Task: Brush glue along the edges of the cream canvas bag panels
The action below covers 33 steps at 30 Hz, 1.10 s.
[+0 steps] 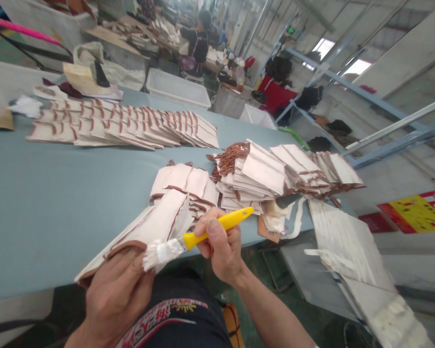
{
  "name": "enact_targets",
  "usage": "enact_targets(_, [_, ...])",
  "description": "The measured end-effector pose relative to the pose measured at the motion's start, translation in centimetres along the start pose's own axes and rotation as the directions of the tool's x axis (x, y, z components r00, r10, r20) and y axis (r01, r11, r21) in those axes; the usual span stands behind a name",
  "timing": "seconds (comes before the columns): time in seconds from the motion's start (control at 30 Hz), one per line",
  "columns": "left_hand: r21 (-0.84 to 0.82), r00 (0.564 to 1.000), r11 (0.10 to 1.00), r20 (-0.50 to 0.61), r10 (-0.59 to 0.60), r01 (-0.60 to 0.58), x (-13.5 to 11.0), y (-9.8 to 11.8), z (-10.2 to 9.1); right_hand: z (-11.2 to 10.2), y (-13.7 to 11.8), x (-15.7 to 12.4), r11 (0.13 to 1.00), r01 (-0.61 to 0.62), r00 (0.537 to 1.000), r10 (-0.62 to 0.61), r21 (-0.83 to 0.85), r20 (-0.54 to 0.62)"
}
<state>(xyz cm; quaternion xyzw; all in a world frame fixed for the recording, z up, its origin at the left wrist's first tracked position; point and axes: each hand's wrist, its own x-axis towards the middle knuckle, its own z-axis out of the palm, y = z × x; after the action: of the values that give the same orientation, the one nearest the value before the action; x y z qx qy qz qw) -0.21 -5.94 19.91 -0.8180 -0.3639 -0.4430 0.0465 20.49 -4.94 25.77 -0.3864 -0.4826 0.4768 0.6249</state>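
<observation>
Our right hand (pixel 223 249) grips the brush (pixel 193 239), bristles (pixel 152 256) at the brown edge (pixel 128 243) of the pale piece (pixel 159 217) our left hand (pixel 116 287) holds over the bench (pixel 58 193); this one seems unfinished, the piles (pixel 263 169) we can't judge.

Soft, even light covers the table (pixel 39 193); windows (pixel 324 47) at upper right glare white. The floor (pixel 254 263) below is dim, the distant person (pixel 199 46) hazy, and wide-angle distortion stretches the edges.

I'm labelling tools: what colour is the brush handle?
The brush handle is yellow, clearest in the head view.
</observation>
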Motion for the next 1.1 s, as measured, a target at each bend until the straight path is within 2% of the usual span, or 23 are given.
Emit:
enact_targets(0.07, [-0.015,1.0,1.0,0.009,-0.005,0.005,-0.1,0.1,0.0,0.0,0.0,-0.1,1.0,-0.011,1.0,0.011,0.022,-0.001])
enact_targets(0.2, [-0.041,1.0,0.999,0.003,-0.009,0.01,0.3,0.4,-0.2,-0.2,-0.2,0.1,0.998,0.052,0.99,-0.046,0.043,-0.134])
enact_targets(0.23, [-0.041,1.0,0.999,-0.003,-0.006,0.006,0.4,0.5,-0.2,-0.1,-0.2,0.2,0.998,0.06,0.989,-0.055,0.034,-0.134])
enact_targets(0.33, [-0.06,1.0,0.998,-0.004,0.008,-0.008,0.3,0.5,-0.2,-0.2,-0.6,0.1,1.0,0.029,0.999,-0.029,-0.007,-0.037])
enact_targets(0.4, [-0.068,1.0,0.998,0.002,0.008,-0.008,0.1,0.4,-0.3,-0.6,-1.1,0.0,0.999,0.018,0.999,-0.019,-0.038,-0.027])
enact_targets(0.47, [-0.071,1.0,0.997,0.005,0.009,-0.009,-0.2,0.4,-0.4,-1.2,-1.5,-0.1,0.995,0.067,0.993,-0.073,-0.068,-0.096])
enact_targets(0.53, [-0.068,1.0,0.998,0.011,0.006,-0.005,-0.5,0.4,-0.4,-1.6,-1.5,-0.1,0.979,0.162,0.97,-0.181,-0.125,-0.161])
enact_targets(0.6, [-0.073,1.0,0.997,0.019,0.005,-0.004,-0.6,0.5,-0.5,-1.7,-0.6,0.1,0.929,0.286,0.935,-0.324,-0.234,-0.146])
enact_targets(0.7, [-0.104,1.0,0.994,0.013,-0.021,0.022,-0.3,0.8,-0.5,-1.2,2.4,0.9,0.773,0.468,0.861,-0.508,-0.429,0.025])
enact_targets(0.8, [-0.179,0.997,0.981,0.009,-0.079,0.08,0.4,1.5,-0.7,-0.7,6.2,1.8,0.664,0.542,0.805,-0.586,-0.515,0.092])
enact_targets(0.93, [-0.285,0.981,0.941,-0.002,-0.193,0.184,1.3,2.6,-1.2,-0.4,9.5,2.1,0.715,0.499,0.823,-0.568,-0.49,0.009])
enact_targets(1.03, [-0.329,0.951,0.895,0.038,-0.307,0.302,1.0,3.0,-1.7,-0.4,9.6,2.0,0.756,0.456,0.853,-0.521,-0.47,-0.01])
enact_targets(1.1, [-0.347,0.913,0.846,0.11,-0.393,0.406,0.2,2.8,-2.0,-0.4,8.7,2.2,0.761,0.457,0.853,-0.522,-0.461,-0.016])
